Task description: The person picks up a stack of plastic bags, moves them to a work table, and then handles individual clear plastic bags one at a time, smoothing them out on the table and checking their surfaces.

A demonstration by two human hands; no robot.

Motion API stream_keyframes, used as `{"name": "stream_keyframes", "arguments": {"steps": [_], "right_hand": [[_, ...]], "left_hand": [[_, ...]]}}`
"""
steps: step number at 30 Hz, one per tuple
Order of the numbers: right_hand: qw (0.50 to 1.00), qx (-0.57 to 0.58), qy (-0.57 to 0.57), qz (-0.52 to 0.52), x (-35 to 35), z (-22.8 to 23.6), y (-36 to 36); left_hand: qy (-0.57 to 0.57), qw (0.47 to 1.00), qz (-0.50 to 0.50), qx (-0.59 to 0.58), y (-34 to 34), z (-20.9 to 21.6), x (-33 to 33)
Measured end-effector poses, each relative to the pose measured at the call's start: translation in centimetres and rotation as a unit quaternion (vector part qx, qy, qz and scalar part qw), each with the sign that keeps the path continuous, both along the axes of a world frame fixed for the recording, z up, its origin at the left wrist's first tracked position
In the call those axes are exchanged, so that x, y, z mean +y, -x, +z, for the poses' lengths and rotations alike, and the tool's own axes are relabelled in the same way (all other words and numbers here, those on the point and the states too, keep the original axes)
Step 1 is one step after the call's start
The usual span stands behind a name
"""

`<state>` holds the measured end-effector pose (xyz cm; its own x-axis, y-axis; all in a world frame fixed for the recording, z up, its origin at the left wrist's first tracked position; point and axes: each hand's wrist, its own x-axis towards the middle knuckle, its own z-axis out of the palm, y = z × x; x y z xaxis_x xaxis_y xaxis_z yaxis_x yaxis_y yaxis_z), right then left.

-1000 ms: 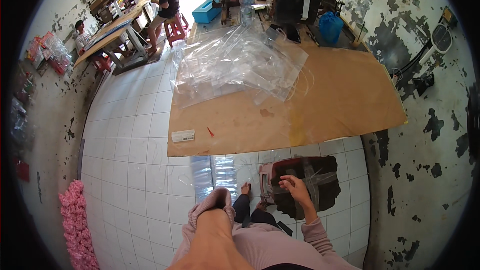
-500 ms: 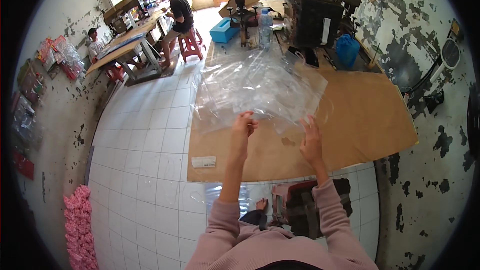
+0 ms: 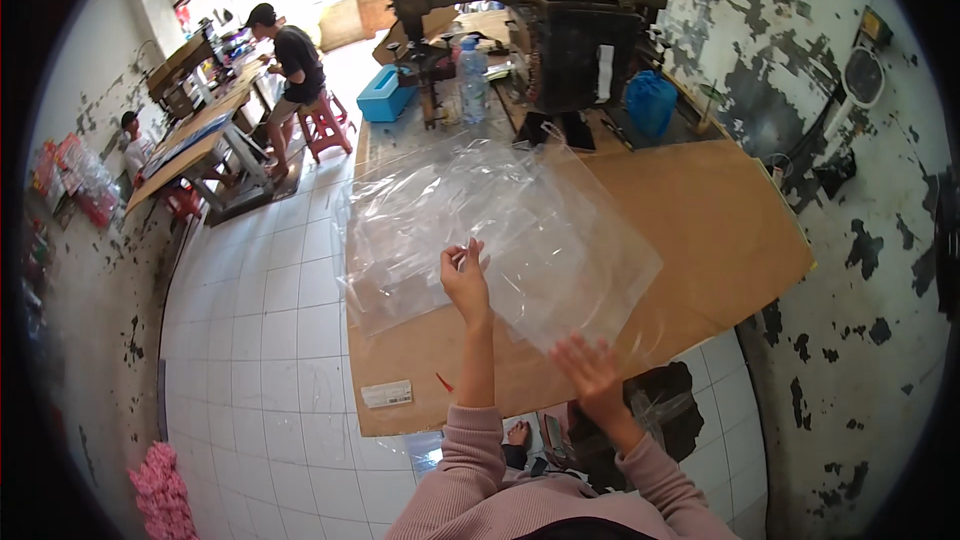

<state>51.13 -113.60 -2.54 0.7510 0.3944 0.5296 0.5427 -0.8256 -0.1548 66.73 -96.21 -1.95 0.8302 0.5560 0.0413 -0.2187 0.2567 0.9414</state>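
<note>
Clear plastic sheets (image 3: 420, 210) lie loosely overlapped on a brown board-covered table (image 3: 720, 230). My left hand (image 3: 466, 278) is over their near part, its thumb and fingers closed in a pinch. Whether plastic is caught between those fingertips cannot be made out. My right hand (image 3: 588, 372), blurred by motion, is at the near corner of the front sheet with its fingers stretched out. A small red strip (image 3: 444, 382) rests on the board to the left of my left forearm.
At the table's far end stand a dark machine (image 3: 580, 50), a water bottle (image 3: 472, 80), a blue box (image 3: 386, 94) and a blue bag (image 3: 651, 103). A white label (image 3: 386, 393) is near the front left. Two people sit at another table (image 3: 190, 145).
The front sheet has spread nearer to me and to the right. My right hand has come back toward the table's near edge. The red strip now shows, and the view has shifted.
</note>
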Motion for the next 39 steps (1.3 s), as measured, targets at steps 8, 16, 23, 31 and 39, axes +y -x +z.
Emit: {"name": "stream_keyframes", "arguments": {"steps": [8,16,23,31,39], "right_hand": [[0.976,0.132,-0.171,-0.028,-6.0,2.3,4.4],[0.862,-0.066,-0.497,-0.070,-22.3,8.8,3.0],[0.795,0.032,-0.606,0.026,-29.4,9.6,10.7],[0.747,-0.135,-0.649,-0.053,-36.7,10.3,22.6],[0.730,-0.234,-0.605,-0.218,-42.6,10.0,32.2]], "left_hand": [[0.045,0.972,-0.194,-0.128,4.6,6.0,-4.1],[-0.085,0.840,-0.439,-0.306,11.1,11.3,-10.4],[-0.230,0.814,-0.410,-0.341,14.1,13.8,-17.9],[-0.166,0.769,-0.556,-0.267,18.2,14.1,-29.8],[-0.010,0.708,-0.629,-0.321,23.2,13.4,-40.4]]}}
